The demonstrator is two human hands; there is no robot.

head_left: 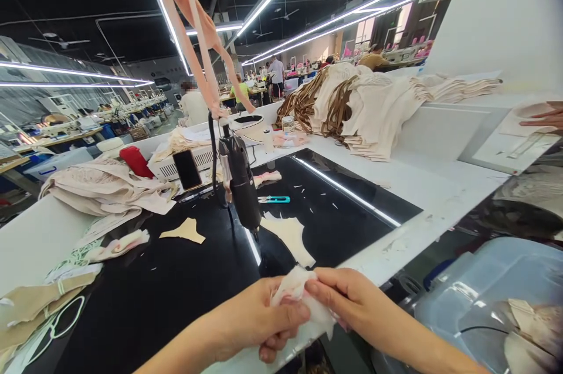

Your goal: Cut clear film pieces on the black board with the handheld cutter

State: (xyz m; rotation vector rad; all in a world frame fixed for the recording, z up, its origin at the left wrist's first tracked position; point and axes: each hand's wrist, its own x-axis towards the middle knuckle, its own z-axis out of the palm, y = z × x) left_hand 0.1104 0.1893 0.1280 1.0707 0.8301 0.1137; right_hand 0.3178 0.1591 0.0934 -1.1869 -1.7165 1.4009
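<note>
A crumpled piece of white fabric (317,308) with a pinkish tint is bunched between both hands at the front edge of the table. My left hand (275,318) is closed around its left side, thumb pressed on top. From the right, my right hand (341,295) pinches the same fabric with thumb and fingers. Just beyond lies a cream cut fabric piece (288,236) on the black tabletop (176,292). Above it hangs a black handheld power tool (241,180), tied up by peach fabric strips (200,51). Teal thread snips (277,199) rest behind the tool.
Left of the tool lies a small cream piece (185,231). A phone (187,169) leans against a white basket (169,169). Fabric heaps (109,186) line the left, stacked garments (373,104) the back right. A clear plastic bin (479,280) stands at right. Another person's hand (545,119) shows far right.
</note>
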